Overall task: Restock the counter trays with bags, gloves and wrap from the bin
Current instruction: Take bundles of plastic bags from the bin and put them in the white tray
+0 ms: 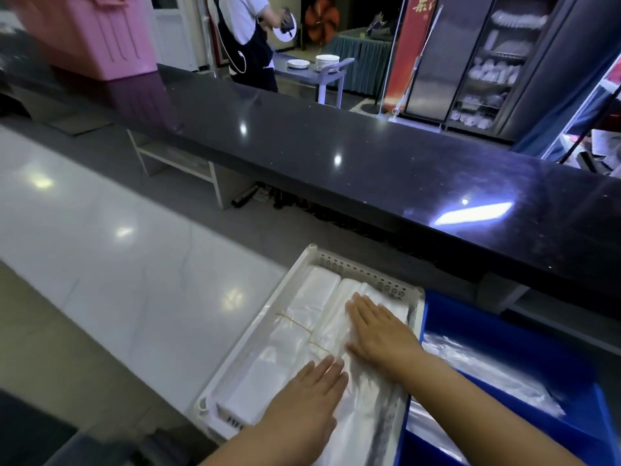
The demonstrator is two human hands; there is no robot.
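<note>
A white perforated tray point(339, 260) is filled with clear and milky-white plastic bag bundles point(302, 317), banded in yellow. A blue bin point(504, 331) is seen beside it, a glossy black countertop point(336, 139) behind, a pink bin point(90, 31) upon it.

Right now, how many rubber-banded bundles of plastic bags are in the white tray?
2 show bands: left bundle along the tray's left wall, middle bundle beside it. The hands cover a third stack; more may be hidden.

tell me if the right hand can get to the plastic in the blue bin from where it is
Probably yes. The right hand lies flat on the bags in the white tray, and the blue bin sits right beside it, open-topped, with nothing over the plastic.
</note>
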